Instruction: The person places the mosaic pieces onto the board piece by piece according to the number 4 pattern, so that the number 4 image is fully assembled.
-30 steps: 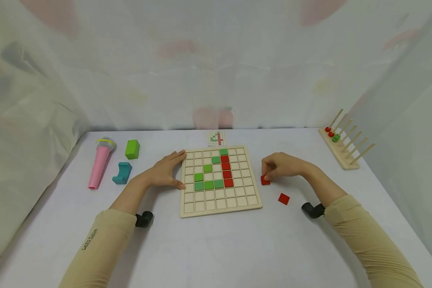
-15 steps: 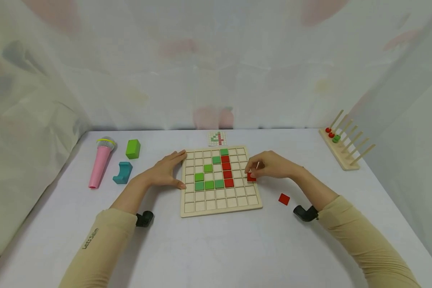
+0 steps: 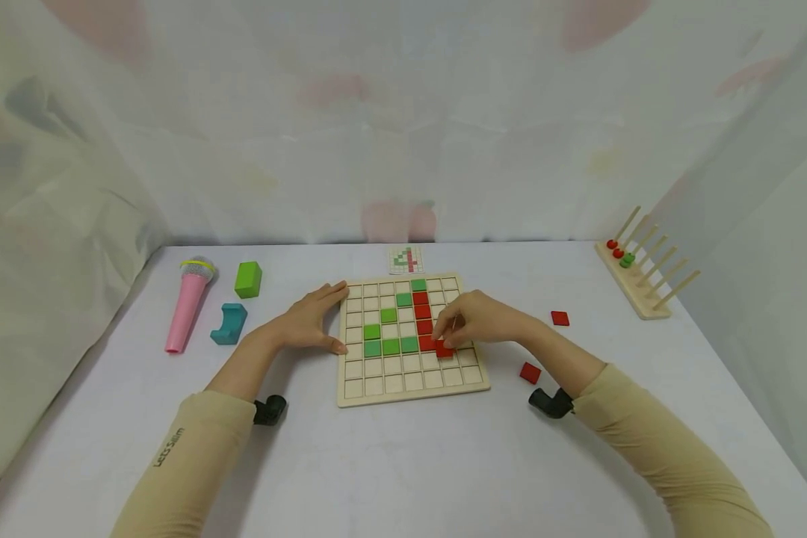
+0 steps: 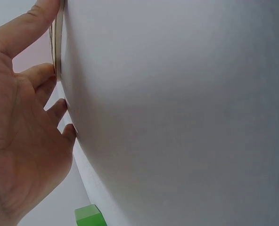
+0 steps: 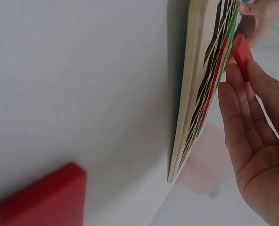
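A wooden grid board (image 3: 413, 379) lies on the table with green tiles (image 3: 391, 345) and a column of red tiles (image 3: 424, 326) set in its squares. My left hand (image 3: 304, 321) rests at the board's left edge, thumb and fingers spread apart and touching it. Between thumb and fingertips, my right hand (image 3: 480, 320) pinches a red tile (image 3: 444, 349) over the board, just right of the column's lower end. In the right wrist view that pinched tile (image 5: 242, 55) is tilted and held off the board's surface.
Two loose red tiles, one nearer (image 3: 530, 373) and one farther (image 3: 560, 318), lie right of the board. A pattern card (image 3: 406, 260) lies behind it. Leftward are a pink microphone (image 3: 190, 305), a green block (image 3: 247, 279) and a teal block (image 3: 229, 323). A pegged wooden stand (image 3: 635, 280) is far right.
My right hand has carried the red tile leftward from the table to above the board. A farther loose red tile has come into sight behind the arm. The left hand has stayed put.
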Demonstrator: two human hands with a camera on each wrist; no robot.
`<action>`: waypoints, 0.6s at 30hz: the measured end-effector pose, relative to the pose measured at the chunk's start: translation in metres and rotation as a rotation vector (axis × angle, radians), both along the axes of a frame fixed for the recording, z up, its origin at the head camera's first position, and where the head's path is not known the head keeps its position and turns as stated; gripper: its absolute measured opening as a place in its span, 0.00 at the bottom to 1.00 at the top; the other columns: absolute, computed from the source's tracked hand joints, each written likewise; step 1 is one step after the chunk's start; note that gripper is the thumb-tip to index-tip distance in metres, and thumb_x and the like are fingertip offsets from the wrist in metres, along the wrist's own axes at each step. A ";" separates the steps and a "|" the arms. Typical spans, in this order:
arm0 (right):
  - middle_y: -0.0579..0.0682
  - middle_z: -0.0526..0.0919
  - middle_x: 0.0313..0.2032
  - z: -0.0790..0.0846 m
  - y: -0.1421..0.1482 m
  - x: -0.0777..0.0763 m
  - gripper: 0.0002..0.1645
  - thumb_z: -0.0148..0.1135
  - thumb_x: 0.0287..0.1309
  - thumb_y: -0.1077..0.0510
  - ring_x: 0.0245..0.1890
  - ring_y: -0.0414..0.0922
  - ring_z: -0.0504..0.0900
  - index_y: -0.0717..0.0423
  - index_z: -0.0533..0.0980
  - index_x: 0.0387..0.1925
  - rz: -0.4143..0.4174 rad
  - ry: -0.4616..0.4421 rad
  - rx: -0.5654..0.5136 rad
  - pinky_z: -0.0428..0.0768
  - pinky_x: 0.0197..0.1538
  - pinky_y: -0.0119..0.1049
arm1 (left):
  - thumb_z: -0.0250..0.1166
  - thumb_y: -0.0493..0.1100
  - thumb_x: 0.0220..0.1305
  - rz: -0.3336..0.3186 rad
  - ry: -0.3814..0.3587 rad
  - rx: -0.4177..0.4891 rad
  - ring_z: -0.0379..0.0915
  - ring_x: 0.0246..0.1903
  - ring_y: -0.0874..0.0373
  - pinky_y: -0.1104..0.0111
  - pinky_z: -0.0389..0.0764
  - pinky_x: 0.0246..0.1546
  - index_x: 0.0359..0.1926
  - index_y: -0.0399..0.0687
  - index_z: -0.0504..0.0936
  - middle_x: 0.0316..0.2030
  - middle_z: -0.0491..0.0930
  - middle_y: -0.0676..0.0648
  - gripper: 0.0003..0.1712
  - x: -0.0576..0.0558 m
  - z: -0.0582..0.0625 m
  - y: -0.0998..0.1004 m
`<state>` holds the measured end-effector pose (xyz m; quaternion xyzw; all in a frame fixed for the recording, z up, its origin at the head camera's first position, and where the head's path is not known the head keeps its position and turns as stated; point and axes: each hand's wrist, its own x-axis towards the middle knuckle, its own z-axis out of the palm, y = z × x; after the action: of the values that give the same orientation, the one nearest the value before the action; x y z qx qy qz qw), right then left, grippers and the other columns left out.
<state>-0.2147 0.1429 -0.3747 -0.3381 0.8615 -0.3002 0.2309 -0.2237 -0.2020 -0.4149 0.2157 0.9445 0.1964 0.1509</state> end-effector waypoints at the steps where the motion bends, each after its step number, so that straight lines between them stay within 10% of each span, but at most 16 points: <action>1: 0.43 0.88 0.36 0.000 -0.002 0.000 0.07 0.69 0.56 0.62 0.34 0.37 0.81 0.49 0.87 0.37 0.009 0.007 0.001 0.81 0.40 0.29 | 0.77 0.59 0.45 0.000 0.001 -0.001 0.39 0.78 0.34 0.37 0.48 0.75 0.77 0.40 0.51 0.79 0.46 0.41 0.66 0.000 0.000 0.000; 18: 0.45 0.87 0.30 -0.005 -0.023 0.007 0.04 0.71 0.54 0.63 0.30 0.35 0.80 0.52 0.85 0.33 0.023 -0.001 0.011 0.82 0.37 0.27 | 0.77 0.59 0.44 -0.002 0.004 0.006 0.39 0.78 0.34 0.37 0.48 0.75 0.77 0.39 0.51 0.79 0.47 0.40 0.67 0.000 -0.001 0.000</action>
<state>-0.2074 0.1197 -0.3795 -0.3464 0.8591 -0.2932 0.2366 -0.2239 -0.2020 -0.4158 0.2173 0.9440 0.1989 0.1485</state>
